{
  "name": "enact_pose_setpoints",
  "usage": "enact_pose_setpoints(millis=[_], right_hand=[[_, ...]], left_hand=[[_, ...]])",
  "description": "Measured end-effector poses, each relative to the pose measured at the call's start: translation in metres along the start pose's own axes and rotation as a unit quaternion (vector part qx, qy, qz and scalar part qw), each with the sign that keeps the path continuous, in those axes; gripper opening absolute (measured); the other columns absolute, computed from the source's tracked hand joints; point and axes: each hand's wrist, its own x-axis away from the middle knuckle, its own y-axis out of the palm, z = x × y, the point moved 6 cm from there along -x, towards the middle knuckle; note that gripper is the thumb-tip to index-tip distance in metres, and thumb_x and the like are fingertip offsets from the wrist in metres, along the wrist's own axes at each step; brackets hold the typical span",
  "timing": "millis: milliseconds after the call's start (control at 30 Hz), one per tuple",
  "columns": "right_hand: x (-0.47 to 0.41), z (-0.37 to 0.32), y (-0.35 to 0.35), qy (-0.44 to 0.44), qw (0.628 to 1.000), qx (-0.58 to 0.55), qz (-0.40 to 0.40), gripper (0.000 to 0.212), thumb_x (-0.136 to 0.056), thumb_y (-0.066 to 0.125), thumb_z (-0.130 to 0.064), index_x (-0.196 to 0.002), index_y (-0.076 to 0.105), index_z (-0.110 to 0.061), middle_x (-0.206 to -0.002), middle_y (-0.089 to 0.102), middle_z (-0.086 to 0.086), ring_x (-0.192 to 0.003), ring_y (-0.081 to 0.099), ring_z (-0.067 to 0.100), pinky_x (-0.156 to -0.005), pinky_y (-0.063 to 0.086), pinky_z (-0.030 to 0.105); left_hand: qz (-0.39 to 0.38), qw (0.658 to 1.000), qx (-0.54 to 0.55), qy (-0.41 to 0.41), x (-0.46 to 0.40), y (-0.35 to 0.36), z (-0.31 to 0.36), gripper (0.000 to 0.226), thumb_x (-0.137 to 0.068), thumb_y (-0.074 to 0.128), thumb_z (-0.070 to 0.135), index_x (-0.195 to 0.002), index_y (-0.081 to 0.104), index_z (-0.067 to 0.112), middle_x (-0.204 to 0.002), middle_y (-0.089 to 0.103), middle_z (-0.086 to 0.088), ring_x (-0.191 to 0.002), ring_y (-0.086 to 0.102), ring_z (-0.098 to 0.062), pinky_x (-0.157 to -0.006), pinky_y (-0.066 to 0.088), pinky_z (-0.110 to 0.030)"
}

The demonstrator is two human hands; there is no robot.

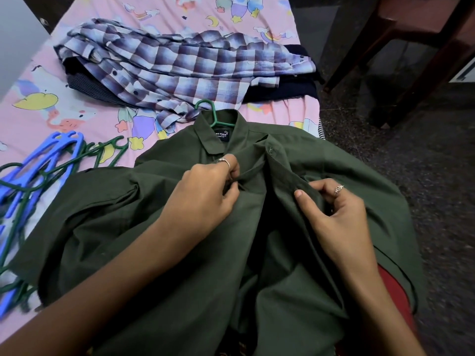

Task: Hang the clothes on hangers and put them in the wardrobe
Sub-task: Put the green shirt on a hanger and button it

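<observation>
Green shirt (180,227) lies flat on bed (38,80), already on green hanger (209,113), collar far from you, long way runs toward you

Your left hand (203,191) pinches one front edge just under collar; your right hand (331,214) pinches other edge, just beside

Edges near, not joined; looks like buttoning comes next

Cloth soft, smooth, wrinkly

Check shirt (167,70) and spare hangers (43,160) wait on bed
</observation>
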Motion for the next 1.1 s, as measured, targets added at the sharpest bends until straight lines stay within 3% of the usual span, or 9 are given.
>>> enact_pose_setpoints(millis=[100,233,333,467,633,733,867,967,1100], right_hand=[[0.006,-0.014,-0.002,-0.021,1.000,0.011,0.019,0.007,-0.085,0.071,-0.016,-0.082,0.064,-0.018,-0.074,0.069,-0.004,-0.065,0.061,0.014,-0.066,0.052,0.036],[0.019,-0.028,0.009,-0.003,0.998,-0.063,-0.017,0.009,-0.083,0.072,-0.016,-0.079,0.064,-0.015,-0.071,0.065,0.003,-0.063,0.055,0.008,-0.062,0.048,0.031],[0.027,-0.029,0.016,0.055,0.981,-0.175,-0.071,0.011,-0.084,0.070,-0.007,-0.075,0.065,-0.012,-0.064,0.062,0.002,-0.064,0.055,0.009,-0.061,0.047,0.026],[0.036,-0.024,0.021,0.105,0.959,-0.238,-0.111,0.008,-0.087,0.062,0.000,-0.079,0.063,0.000,-0.067,0.063,0.004,-0.067,0.056,0.018,-0.063,0.047,0.027],[0.037,-0.029,0.019,0.097,0.955,-0.261,-0.105,0.009,-0.086,0.061,0.003,-0.078,0.060,-0.001,-0.066,0.065,0.001,-0.064,0.057,0.011,-0.059,0.048,0.019],[0.035,-0.035,0.016,0.045,0.973,-0.212,-0.083,0.017,-0.085,0.066,0.000,-0.074,0.059,-0.011,-0.062,0.062,-0.006,-0.060,0.053,0.004,-0.057,0.045,0.017],[0.035,-0.045,0.012,-0.051,0.997,-0.054,-0.038,0.009,-0.078,0.067,-0.020,-0.077,0.058,-0.017,-0.071,0.062,-0.003,-0.064,0.054,0.004,-0.061,0.045,0.021],[0.036,-0.054,0.013,-0.120,0.991,0.055,0.001,0.007,-0.077,0.066,-0.020,-0.078,0.060,-0.018,-0.072,0.061,-0.008,-0.067,0.058,0.003,-0.063,0.042,0.012],[0.036,-0.056,0.017,-0.151,0.985,0.083,0.022,0.005,-0.075,0.068,-0.016,-0.078,0.065,-0.014,-0.072,0.062,-0.010,-0.071,0.058,0.000,-0.067,0.039,0.005]], left_hand=[[0.062,0.997,0.028,0.025,0.012,-0.016,0.014,0.011,-0.079,0.059,0.014,-0.090,0.062,0.016,-0.068,0.056,0.008,-0.060,0.051,-0.011,-0.061,0.047,-0.037],[0.103,0.991,0.084,0.028,0.029,-0.018,0.033,0.020,-0.078,0.060,0.010,-0.095,0.071,0.013,-0.075,0.064,0.003,-0.064,0.056,-0.007,-0.064,0.047,-0.021],[0.085,0.974,0.208,-0.040,0.037,-0.011,0.045,0.018,-0.080,0.063,0.017,-0.094,0.074,0.015,-0.081,0.069,0.009,-0.073,0.062,0.000,-0.069,0.047,-0.009],[0.030,0.919,0.365,-0.145,0.044,0.005,0.041,0.011,-0.090,0.064,0.018,-0.094,0.075,0.017,-0.087,0.074,0.011,-0.085,0.068,0.001,-0.079,0.051,-0.015],[0.013,0.890,0.420,-0.178,0.048,0.005,0.038,0.020,-0.081,0.070,0.001,-0.085,0.072,0.021,-0.079,0.072,0.005,-0.072,0.067,-0.003,-0.070,0.052,-0.013],[0.026,0.893,0.413,-0.176,0.048,0.004,0.038,0.023,-0.079,0.072,-0.003,-0.085,0.071,0.020,-0.073,0.067,0.009,-0.067,0.064,-0.002,-0.067,0.050,-0.012],[0.046,0.879,0.434,-0.192,0.049,0.004,0.037,0.022,-0.075,0.075,-0.002,-0.086,0.071,0.017,-0.072,0.067,0.005,-0.066,0.064,-0.003,-0.066,0.051,-0.012],[0.049,0.859,0.466,-0.205,0.052,0.004,0.037,0.017,-0.077,0.073,0.000,-0.087,0.072,0.014,-0.075,0.071,0.001,-0.069,0.067,-0.004,-0.067,0.051,-0.012],[0.036,0.850,0.485,-0.202,0.053,0.006,0.036,0.014,-0.085,0.067,0.003,-0.090,0.073,0.014,-0.081,0.074,-0.004,-0.078,0.071,-0.010,-0.073,0.054,-0.016]])
